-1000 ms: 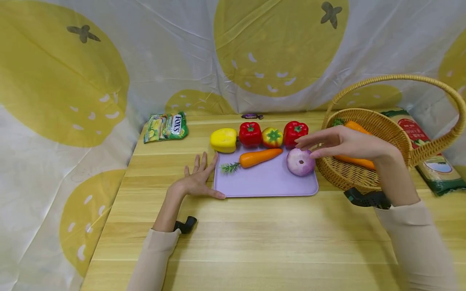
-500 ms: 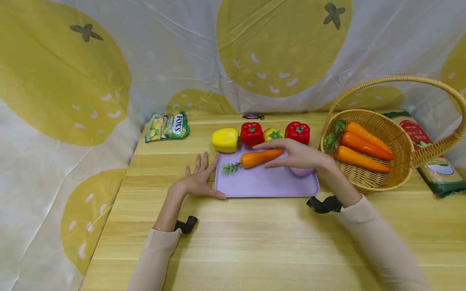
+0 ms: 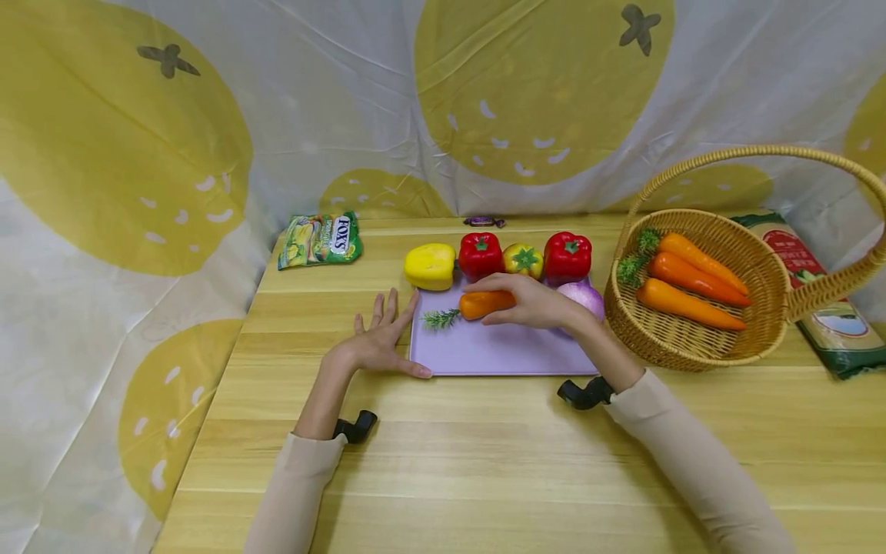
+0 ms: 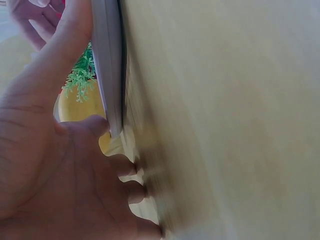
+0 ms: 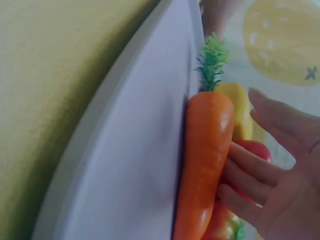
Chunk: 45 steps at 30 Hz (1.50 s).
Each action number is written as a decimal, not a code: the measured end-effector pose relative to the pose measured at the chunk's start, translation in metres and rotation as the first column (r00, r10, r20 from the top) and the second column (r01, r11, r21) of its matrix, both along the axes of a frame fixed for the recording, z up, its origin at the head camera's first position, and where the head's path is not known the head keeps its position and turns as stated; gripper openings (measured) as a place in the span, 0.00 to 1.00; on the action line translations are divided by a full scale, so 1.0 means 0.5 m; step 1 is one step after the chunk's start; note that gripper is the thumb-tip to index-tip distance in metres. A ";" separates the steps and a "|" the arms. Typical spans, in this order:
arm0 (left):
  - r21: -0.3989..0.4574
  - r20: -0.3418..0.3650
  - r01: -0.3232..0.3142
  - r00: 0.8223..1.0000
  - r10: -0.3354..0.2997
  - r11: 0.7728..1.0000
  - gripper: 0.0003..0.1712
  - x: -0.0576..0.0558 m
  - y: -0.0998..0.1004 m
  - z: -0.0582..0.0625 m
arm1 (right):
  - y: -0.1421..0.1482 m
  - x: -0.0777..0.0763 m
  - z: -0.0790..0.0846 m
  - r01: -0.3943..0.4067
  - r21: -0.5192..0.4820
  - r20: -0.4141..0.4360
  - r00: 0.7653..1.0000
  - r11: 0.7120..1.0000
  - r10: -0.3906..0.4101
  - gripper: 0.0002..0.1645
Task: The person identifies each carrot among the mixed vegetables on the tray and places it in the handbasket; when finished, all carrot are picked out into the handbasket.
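Note:
A carrot [image 3: 477, 305] with a feathery green top lies on a lilac tray [image 3: 498, 358]. My right hand [image 3: 536, 302] straddles it from above and covers its narrow end. In the right wrist view, loosely extended fingers [image 5: 255, 175] reach along the far side of the carrot [image 5: 207, 145]. With fingers spread, my left hand [image 3: 374, 346] spans the tray's left side, thumb at the front corner and index finger near the back corner. A purple onion [image 3: 584, 297] sits at the tray's right end, partly behind the right hand.
Behind lie a yellow pepper [image 3: 431, 267], two red peppers [image 3: 567, 258] and a yellow-red fruit [image 3: 523, 260]. A wicker basket [image 3: 637, 342] holds three carrots [image 3: 699, 278], its tall handle arching up. Packets lie left [image 3: 321, 240] and far right [image 3: 834, 315]; a purple sweet [image 3: 484, 221] lies at the back.
My right hand has moved left from the basket and onion, across the tray to over the carrot. The carrots in the basket have come into full view. The left hand stays in place.

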State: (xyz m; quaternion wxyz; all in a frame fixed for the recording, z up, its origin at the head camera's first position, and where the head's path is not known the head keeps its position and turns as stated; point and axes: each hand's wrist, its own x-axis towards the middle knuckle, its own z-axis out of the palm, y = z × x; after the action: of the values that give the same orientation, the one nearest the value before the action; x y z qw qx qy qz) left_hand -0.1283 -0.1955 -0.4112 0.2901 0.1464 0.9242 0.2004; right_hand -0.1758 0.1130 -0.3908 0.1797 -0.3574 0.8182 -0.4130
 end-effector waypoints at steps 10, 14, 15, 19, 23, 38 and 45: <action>-0.009 0.002 0.005 1.000 -0.005 1.000 0.80 0.001 0.004 0.004 | -0.014 -0.007 -0.021 0.055 0.048 -0.060 0.997 0.997 -0.052 0.29; -0.006 0.002 0.007 1.000 -0.007 1.000 0.80 0.000 0.005 0.003 | -0.022 -0.010 -0.030 0.082 0.066 -0.095 0.993 0.994 -0.076 0.26; -0.006 0.002 0.007 1.000 -0.007 1.000 0.80 0.000 0.005 0.003 | -0.025 -0.011 -0.032 0.086 0.069 -0.097 0.992 0.994 -0.079 0.26; -0.006 0.005 0.005 1.000 -0.005 1.000 0.80 0.000 0.005 0.003 | -0.031 -0.015 -0.036 0.096 0.075 -0.084 0.992 0.993 -0.090 0.26; -0.006 0.008 0.003 1.000 -0.003 1.000 0.81 -0.002 0.005 0.004 | -0.031 -0.019 -0.036 0.101 0.068 -0.054 0.994 0.993 -0.097 0.27; 0.010 -0.005 -0.015 1.000 0.015 1.000 0.84 -0.013 -0.010 -0.035 | -0.034 -0.021 -0.031 0.054 0.006 -0.017 0.998 0.999 -0.054 0.28; 0.001 0.000 -0.023 1.000 0.023 1.000 0.86 -0.016 -0.010 -0.043 | -0.009 0.005 0.013 0.075 -0.048 0.005 0.997 0.996 -0.075 0.26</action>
State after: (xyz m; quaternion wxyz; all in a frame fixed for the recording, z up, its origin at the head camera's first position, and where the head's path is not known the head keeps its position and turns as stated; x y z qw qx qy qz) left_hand -0.1363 -0.2006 -0.4327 0.2875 0.1359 0.9258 0.2042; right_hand -0.1732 0.1082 -0.3844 0.1568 -0.3300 0.8206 -0.4394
